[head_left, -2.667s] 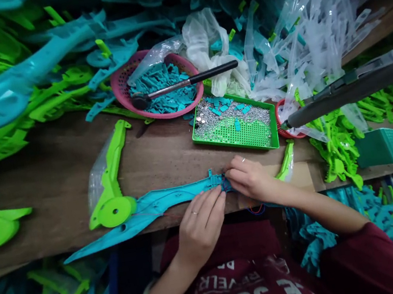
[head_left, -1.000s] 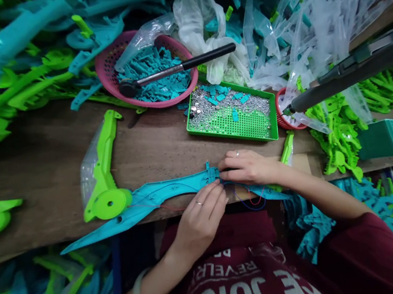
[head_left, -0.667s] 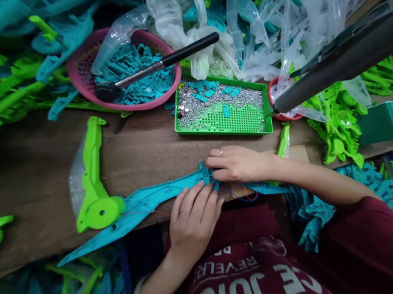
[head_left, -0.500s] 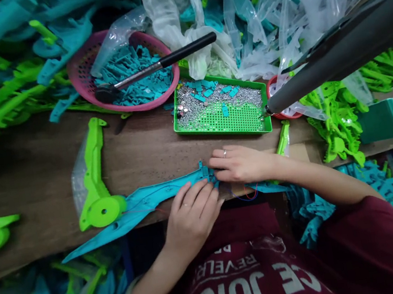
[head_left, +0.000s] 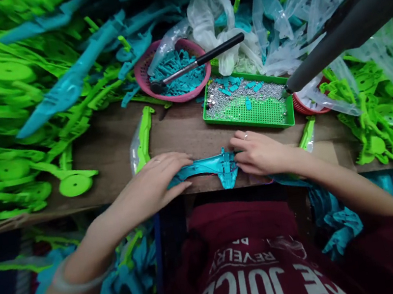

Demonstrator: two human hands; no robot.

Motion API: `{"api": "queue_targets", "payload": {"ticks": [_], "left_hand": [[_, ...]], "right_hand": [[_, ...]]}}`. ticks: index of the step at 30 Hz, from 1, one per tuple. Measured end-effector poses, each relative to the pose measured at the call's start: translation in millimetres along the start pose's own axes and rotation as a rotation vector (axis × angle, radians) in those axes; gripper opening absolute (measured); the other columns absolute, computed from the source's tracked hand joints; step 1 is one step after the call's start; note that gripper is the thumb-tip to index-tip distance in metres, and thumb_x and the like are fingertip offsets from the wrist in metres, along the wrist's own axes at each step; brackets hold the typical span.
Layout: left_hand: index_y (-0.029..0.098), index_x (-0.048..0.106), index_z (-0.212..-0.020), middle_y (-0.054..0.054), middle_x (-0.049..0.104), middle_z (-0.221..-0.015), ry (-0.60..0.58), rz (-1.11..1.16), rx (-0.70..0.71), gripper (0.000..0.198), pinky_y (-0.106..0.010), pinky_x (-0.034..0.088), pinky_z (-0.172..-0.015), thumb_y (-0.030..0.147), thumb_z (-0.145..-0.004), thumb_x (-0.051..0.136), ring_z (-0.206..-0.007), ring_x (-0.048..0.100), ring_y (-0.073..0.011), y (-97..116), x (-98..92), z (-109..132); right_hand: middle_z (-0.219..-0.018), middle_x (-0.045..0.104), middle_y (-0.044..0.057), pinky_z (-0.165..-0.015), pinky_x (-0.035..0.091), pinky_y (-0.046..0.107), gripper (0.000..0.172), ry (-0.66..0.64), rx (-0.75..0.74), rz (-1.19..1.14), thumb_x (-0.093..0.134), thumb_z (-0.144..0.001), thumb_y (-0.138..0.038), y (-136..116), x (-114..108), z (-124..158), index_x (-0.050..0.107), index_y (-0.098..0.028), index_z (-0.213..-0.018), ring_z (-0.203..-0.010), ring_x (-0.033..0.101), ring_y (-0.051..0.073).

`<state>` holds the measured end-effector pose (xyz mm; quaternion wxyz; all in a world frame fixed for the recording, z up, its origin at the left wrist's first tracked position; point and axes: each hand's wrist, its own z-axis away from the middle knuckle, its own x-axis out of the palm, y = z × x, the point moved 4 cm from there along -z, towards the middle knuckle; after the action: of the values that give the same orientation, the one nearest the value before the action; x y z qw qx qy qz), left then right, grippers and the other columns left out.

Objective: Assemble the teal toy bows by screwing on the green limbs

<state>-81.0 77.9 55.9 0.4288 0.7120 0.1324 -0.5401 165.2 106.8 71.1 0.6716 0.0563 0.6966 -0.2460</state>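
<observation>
A long blue plastic toy shell [head_left: 203, 167] lies at the table's front edge, its hollow, ribbed inside facing up and a crosspiece near its right end. My left hand [head_left: 161, 175] is laid over the shell's left part, fingers on the far side and thumb on the near side; the parts under it are hidden. At the crosspiece, my right hand [head_left: 257, 152] has its curled fingers closed on the shell's right end. Just beyond my left hand stands out a green toy part with a clear blade [head_left: 142, 143], its lower end covered. Thin wires show below my right hand.
A green tray [head_left: 252, 121] of small screws and a pink basket [head_left: 177, 99] of blue pieces, a black-handled hammer [head_left: 201, 61] across it, stand behind. A dark power screwdriver [head_left: 331, 36] hangs at right. Green part piles [head_left: 6, 147] crowd the left; a red basket [head_left: 311, 106] is right.
My left hand has moved left from the crosspiece along the blue shell, uncovering the crosspiece. My right hand stays at the shell's right end. The view has swung left.
</observation>
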Motion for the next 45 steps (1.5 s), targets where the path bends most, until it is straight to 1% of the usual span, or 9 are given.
{"api": "queue_targets", "payload": {"ticks": [4, 6, 9, 13, 19, 23, 27, 34, 45], "left_hand": [[0.021, 0.061, -0.114, -0.009, 0.07, -0.107, -0.123, 0.014, -0.07, 0.03, -0.037, 0.054, -0.085, 0.043, -0.097, 0.05, -0.097, 0.067, -0.0248, -15.3, -3.8, -10.3], [0.021, 0.062, -0.108, -0.007, 0.07, -0.101, -0.169, 0.044, -0.067, 0.024, -0.033, 0.053, -0.081, 0.039, -0.098, 0.05, -0.092, 0.067, -0.0221, -17.9, -6.7, -14.7], [0.021, 0.063, -0.099, -0.005, 0.069, -0.095, -0.194, 0.078, -0.039, 0.02, -0.03, 0.051, -0.079, 0.032, -0.098, 0.048, -0.088, 0.066, -0.0196, -19.2, -8.5, -17.8], [0.02, 0.063, -0.095, -0.005, 0.068, -0.095, -0.159, 0.11, -0.04, 0.019, -0.03, 0.05, -0.079, 0.03, -0.098, 0.046, -0.089, 0.065, -0.0198, -27.4, -2.3, -13.9], [0.019, 0.061, -0.102, -0.007, 0.067, -0.104, -0.025, 0.178, -0.072, 0.019, -0.032, 0.051, -0.087, 0.025, -0.099, 0.043, -0.097, 0.065, -0.0196, -32.8, -4.7, 1.3], [0.019, 0.062, -0.101, -0.01, 0.063, -0.114, 0.014, 0.04, -0.052, 0.019, -0.038, 0.05, -0.092, 0.023, -0.098, 0.044, -0.105, 0.061, -0.0225, -19.5, -14.5, 19.7], [0.017, 0.065, -0.098, -0.012, 0.064, -0.114, 0.061, -0.149, -0.061, 0.022, -0.044, 0.05, -0.089, 0.027, -0.1, 0.046, -0.104, 0.059, -0.027, -14.9, -11.7, 32.1], [0.015, 0.061, -0.092, -0.011, 0.064, -0.109, 0.104, -0.163, -0.084, 0.022, -0.043, 0.049, -0.087, 0.025, -0.101, 0.043, -0.099, 0.058, -0.0259, -17.8, -3.7, 31.3], [0.014, 0.062, -0.083, -0.013, 0.063, -0.101, 0.114, -0.255, -0.096, 0.022, -0.043, 0.051, -0.084, 0.017, -0.097, 0.046, -0.093, 0.058, -0.0269, -8.8, -1.9, 25.3]], "right_hand": [[-0.092, 0.061, 0.012, -0.074, 0.039, 0.038, 0.023, 0.151, 0.197, -0.006, 0.051, -0.098, -0.032, -33.6, -10.1, -14.9, 0.065, -0.014, -0.093, -0.09, 0.047, 0.026], [-0.089, 0.062, 0.011, -0.072, 0.038, 0.038, 0.02, 0.184, 0.288, 0.007, 0.058, -0.095, -0.033, -52.6, -4.0, -27.2, 0.062, -0.014, -0.098, -0.089, 0.048, 0.027], [-0.091, 0.063, 0.009, -0.073, 0.037, 0.036, 0.008, 0.202, 0.328, 0.029, 0.056, -0.096, -0.023, -69.4, 14.0, -47.2, 0.061, -0.017, -0.098, -0.091, 0.05, 0.026], [-0.09, 0.062, 0.007, -0.073, 0.035, 0.034, 0.014, 0.19, 0.348, 0.015, 0.05, -0.099, -0.019, -66.1, 32.0, -61.8, 0.061, -0.019, -0.091, -0.091, 0.05, 0.024], [-0.094, 0.06, 0.007, -0.072, 0.036, 0.033, 0.019, 0.157, 0.391, -0.016, 0.046, -0.102, -0.021, -60.4, 37.4, -66.2, 0.061, -0.019, -0.091, -0.09, 0.05, 0.022], [-0.094, 0.058, 0.007, -0.074, 0.038, 0.033, 0.019, 0.164, 0.428, -0.058, 0.05, -0.1, -0.029, -62.0, 36.6, -70.0, 0.062, -0.018, -0.091, -0.092, 0.048, 0.023], [-0.101, 0.058, 0.011, -0.076, 0.038, 0.035, 0.02, 0.168, 0.448, -0.101, 0.055, -0.097, -0.03, -64.0, 36.0, -81.8, 0.065, -0.017, -0.087, -0.098, 0.046, 0.026], [-0.098, 0.061, 0.008, -0.084, 0.04, 0.035, 0.019, 0.164, 0.468, -0.262, 0.048, -0.1, -0.023, -63.2, 38.2, -94.1, 0.064, -0.016, -0.093, -0.096, 0.047, 0.023], [-0.096, 0.06, 0.008, -0.073, 0.036, 0.034, 0.018, 0.165, 0.408, -0.058, 0.047, -0.1, -0.019, -62.8, 45.2, -103.9, 0.064, -0.02, -0.096, -0.094, 0.048, 0.024]]}}
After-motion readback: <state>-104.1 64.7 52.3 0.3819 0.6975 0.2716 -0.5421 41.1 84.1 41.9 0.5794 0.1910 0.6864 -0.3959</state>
